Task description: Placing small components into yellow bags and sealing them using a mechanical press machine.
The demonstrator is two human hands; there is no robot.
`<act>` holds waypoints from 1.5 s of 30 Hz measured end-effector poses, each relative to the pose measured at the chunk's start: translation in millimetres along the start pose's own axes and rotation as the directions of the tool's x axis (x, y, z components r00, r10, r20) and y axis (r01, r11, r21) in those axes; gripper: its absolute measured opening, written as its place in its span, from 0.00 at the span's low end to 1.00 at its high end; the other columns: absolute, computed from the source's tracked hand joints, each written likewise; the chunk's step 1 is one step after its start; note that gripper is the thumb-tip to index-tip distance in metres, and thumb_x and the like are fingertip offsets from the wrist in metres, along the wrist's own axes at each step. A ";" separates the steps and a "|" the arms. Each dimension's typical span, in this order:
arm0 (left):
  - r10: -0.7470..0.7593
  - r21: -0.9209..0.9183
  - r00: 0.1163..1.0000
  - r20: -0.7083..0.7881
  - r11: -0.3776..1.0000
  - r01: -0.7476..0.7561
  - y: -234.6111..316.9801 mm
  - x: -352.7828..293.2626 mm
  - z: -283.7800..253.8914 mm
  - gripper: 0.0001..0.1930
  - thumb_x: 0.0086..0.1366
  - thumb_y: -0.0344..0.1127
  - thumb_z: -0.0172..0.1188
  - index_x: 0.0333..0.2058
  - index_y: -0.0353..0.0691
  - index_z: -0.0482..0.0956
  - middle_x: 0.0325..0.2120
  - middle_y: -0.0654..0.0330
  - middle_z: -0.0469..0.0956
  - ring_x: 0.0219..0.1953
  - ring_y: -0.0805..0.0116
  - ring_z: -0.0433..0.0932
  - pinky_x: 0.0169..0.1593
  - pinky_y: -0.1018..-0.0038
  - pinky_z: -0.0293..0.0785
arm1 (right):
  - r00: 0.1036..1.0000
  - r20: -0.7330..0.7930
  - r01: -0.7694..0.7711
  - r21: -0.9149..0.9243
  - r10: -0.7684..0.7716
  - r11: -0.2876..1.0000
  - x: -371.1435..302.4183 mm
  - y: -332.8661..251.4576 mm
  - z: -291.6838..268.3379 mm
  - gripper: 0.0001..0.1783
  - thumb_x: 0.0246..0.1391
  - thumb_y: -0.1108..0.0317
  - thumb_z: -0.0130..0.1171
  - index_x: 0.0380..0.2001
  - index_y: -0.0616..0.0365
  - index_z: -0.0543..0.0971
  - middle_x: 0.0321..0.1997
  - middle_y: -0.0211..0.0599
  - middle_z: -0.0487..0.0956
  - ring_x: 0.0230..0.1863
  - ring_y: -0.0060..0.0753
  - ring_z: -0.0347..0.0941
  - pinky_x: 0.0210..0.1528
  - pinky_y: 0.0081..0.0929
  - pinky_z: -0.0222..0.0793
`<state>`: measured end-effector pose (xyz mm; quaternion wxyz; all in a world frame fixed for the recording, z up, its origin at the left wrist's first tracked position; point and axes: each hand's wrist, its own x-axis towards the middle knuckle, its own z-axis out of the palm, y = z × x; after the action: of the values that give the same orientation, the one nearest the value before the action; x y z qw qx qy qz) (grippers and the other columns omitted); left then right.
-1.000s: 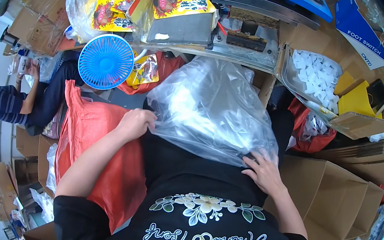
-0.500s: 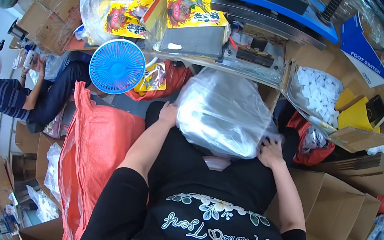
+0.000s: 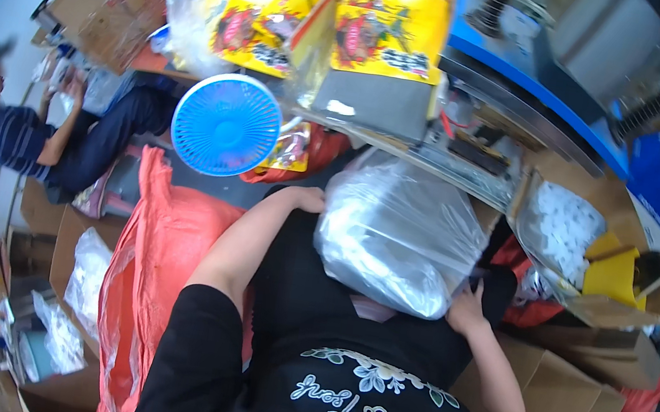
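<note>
A bulging clear plastic bag (image 3: 401, 237) with pale, shiny contents rests on my lap against the bench front. What is inside cannot be made out. My left hand (image 3: 311, 198) grips the bag's upper left side, with its fingertips partly hidden by the plastic. At the lower right edge, my right hand (image 3: 464, 309) holds the bag, its thumb up along the side and the other fingers mostly out of sight.
A blue fan (image 3: 226, 125) stands left of the bag. Yellow printed pouches (image 3: 390, 20) lie on the bench beside a blue-framed press (image 3: 533, 83). White plastic pieces (image 3: 560, 230) fill a tray at right. A red sack (image 3: 173, 243) leans by my left arm; a person (image 3: 23, 138) sits far left.
The view has swung, so the bench sits lower and farther right. The bag has tilted and its plastic looks smoother and tighter, with both hands still at its sides.
</note>
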<state>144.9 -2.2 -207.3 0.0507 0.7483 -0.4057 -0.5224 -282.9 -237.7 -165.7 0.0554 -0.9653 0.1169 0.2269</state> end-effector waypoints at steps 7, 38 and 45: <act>-0.022 -0.153 0.990 -0.140 0.988 0.001 -10.3 35.1 46.7 0.17 0.48 0.36 0.69 0.37 0.34 0.81 0.34 0.49 0.82 0.33 0.57 0.83 0.35 0.64 0.82 | 0.953 0.245 0.097 0.305 -0.176 0.947 -20.7 -48.7 -29.8 0.39 0.56 0.43 0.51 0.67 0.46 0.57 0.71 0.45 0.55 0.72 0.48 0.46 0.67 0.67 0.29; -0.030 -0.289 0.499 -0.866 0.844 -0.452 -3.6 144.0 4.5 0.34 0.58 0.53 0.60 0.59 0.43 0.67 0.58 0.53 0.68 0.57 0.53 0.71 0.58 0.60 0.68 | 0.796 -0.405 -0.069 0.678 0.450 0.732 98.5 71.1 -29.4 0.15 0.60 0.69 0.47 0.43 0.73 0.72 0.40 0.49 0.78 0.46 0.39 0.76 0.51 0.27 0.68; 0.094 -0.403 0.553 -0.828 0.586 -0.703 136.6 170.8 -30.2 0.22 0.68 0.42 0.48 0.58 0.42 0.68 0.59 0.54 0.67 0.60 0.57 0.65 0.66 0.62 0.55 | 0.491 -0.183 -0.243 0.910 0.852 0.336 86.2 109.0 -33.2 0.21 0.63 0.69 0.48 0.53 0.75 0.70 0.56 0.59 0.73 0.56 0.45 0.70 0.62 0.30 0.58</act>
<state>115.4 -216.4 -252.0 0.6181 0.6834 -0.2913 -0.2569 -221.2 -365.7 -180.9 0.3441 -0.7260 0.5625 -0.1951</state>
